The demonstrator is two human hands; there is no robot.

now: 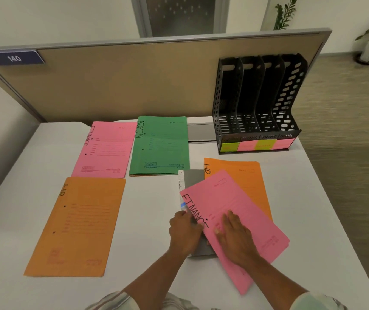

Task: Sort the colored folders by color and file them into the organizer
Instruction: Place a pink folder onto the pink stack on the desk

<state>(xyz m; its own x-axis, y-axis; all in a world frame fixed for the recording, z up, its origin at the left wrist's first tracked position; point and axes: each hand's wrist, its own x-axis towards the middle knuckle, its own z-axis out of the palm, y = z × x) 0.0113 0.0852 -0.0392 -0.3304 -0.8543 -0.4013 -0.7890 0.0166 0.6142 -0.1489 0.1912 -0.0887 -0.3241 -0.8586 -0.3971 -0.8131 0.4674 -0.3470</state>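
The white table (313, 198) carries a black perforated plastic organizer (259, 104) with four slots at two o'clock, nothing filed in it yet. A large orange card folder marked HR (76, 227) lies at eight o'clock, a green ADMIN card folder (160, 146) at twelve and a pink FINANCE card folder (106, 151) at eleven. At five o'clock a tilted pink FINANCE folder (253, 222) tops a second orange HR folder (246, 175) and a grey folder (193, 177). The right hand (235, 233) presses flat on it, fingers straight. The left hand (185, 231) curls at its spine edge; whether it grips pink or grey I cannot tell. The pile could easily slip: dragging the top sheet may pull the grey one along or fan the pile toward the near edge.
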